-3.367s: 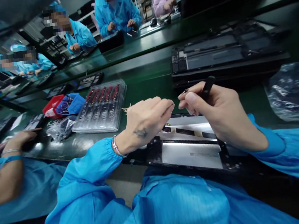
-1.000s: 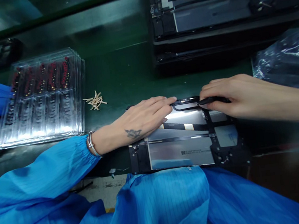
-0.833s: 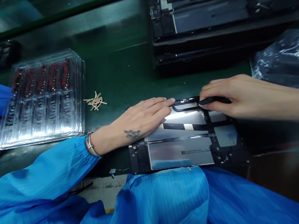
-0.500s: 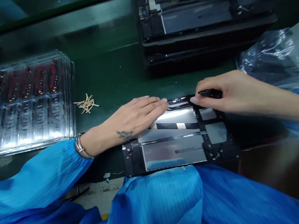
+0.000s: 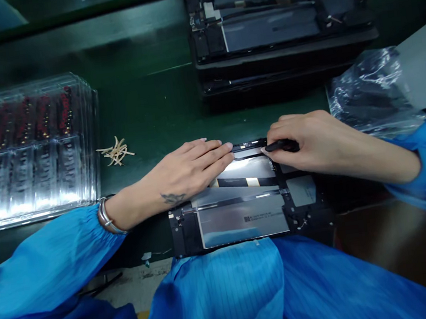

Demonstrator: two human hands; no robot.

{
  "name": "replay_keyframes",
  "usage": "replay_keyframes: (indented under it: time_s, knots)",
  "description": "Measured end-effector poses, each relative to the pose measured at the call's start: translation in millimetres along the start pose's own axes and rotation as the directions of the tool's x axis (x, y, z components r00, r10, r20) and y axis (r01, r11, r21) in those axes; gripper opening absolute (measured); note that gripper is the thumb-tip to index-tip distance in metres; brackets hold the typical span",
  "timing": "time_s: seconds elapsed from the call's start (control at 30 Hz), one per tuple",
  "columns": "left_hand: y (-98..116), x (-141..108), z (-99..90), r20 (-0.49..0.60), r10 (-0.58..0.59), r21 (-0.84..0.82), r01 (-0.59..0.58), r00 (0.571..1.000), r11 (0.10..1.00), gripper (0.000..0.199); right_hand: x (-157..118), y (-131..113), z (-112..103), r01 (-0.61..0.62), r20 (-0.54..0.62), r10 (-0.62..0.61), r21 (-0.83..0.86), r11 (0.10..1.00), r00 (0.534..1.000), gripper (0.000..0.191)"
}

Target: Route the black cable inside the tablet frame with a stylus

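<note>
An opened tablet [image 5: 244, 223] lies at the table's front edge, its silver battery and black frame showing. My left hand [image 5: 194, 169] rests flat over its upper left part, fingers stretched out toward the far edge. A thin black tool like tweezers or a pry pen [image 5: 283, 145] is held in my right hand [image 5: 306, 140], between thumb and bent fingers. Its tip points left at the tablet's far edge, a short way right of my left fingertips. The exact kind of tool cannot be made out.
Clear plastic trays [image 5: 34, 155] with small red and black parts are stacked at left. Beside them lies a pile of beige strips [image 5: 116, 151]. Further back stands a stack of opened tablets [image 5: 270, 23]. A clear plastic bag [image 5: 371, 91] lies at right.
The view has shifted, so most things appear further left. My right hand has moved slightly along the tablet's far edge, closer to my left fingers, with the black tool still in it.
</note>
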State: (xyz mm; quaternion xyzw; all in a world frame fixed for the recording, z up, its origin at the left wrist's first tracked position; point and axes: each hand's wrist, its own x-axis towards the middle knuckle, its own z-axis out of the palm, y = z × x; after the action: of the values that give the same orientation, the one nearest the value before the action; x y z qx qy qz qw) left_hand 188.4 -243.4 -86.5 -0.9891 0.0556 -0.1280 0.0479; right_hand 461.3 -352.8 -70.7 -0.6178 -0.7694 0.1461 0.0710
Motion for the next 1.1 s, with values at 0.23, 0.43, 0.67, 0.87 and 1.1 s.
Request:
replay_keyframes:
  time_s: [0.23, 0.43, 0.67, 0.87, 1.1]
  knots:
    - [0.8, -0.4, 1.7, 0.02, -0.015, -0.008, 0.016, 1.0, 1.0, 0.038, -0.3, -0.2, 0.3, 0.0, 0.007, 0.0, -0.038, 0.999, 1.0, 0.024]
    - [0.2, 1.3, 0.0, -0.006, 0.016, 0.031, -0.016, 1.0, 0.999, 0.038, -1.4, 1.9, 2.1, 0.019, 0.002, -0.019, -0.047, 0.999, 1.0, 0.023]
    - [1.9, 7.6, 1.7, 0.026, -0.01, 0.027, 0.009, 1.0, 1.0, 0.035, -1.4, 0.5, -0.3, 0.006, 0.032, -0.005, -0.045, 0.999, 0.999, 0.022]
    - [-1.9, 23.1, -4.6, 0.142, -0.053, 0.028, 0.049, 0.989, 0.998, 0.036, -0.1, 1.8, 3.1, 0.007, 0.009, -0.007, -0.035, 0.999, 1.0, 0.021]
    - [1.7, 48.3, -4.6, 0.143, -0.031, 0.108, 0.015, 0.989, 0.994, 0.038, -17.5, -12.5, -10.4, 0.018, -0.282, -0.024, -0.026, 0.999, 0.959, 0.021]
